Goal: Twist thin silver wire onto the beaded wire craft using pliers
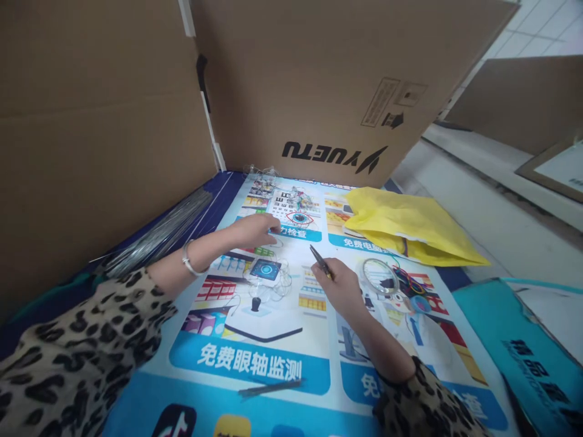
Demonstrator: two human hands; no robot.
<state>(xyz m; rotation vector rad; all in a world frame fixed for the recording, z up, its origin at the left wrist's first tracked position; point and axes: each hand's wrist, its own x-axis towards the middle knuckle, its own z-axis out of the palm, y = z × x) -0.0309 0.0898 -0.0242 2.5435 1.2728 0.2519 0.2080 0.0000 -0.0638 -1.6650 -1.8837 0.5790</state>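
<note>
My right hand [339, 285] is closed around a dark pen-like tool [321, 262] whose tip points up and to the left. To its left, my left hand [259, 230] reaches over the printed poster [314, 340], fingers toward the right; whether anything thin is between them is too small to tell. Below the left hand, loops of thin clear wire [277, 288] lie on the poster. Near my right hand sit a round clear coil [381, 276] and colored cords [410, 282]. Several thin dark rods [269, 388] rest close to the front.
Cardboard panels [291, 79] stand at the back and left. A bundle of thin metallic wires [155, 233] lies at the left. At the right are a yellow bag [410, 224] and a teal package [514, 340]. Small tangled wire pieces [264, 176] lie at the poster's far edge.
</note>
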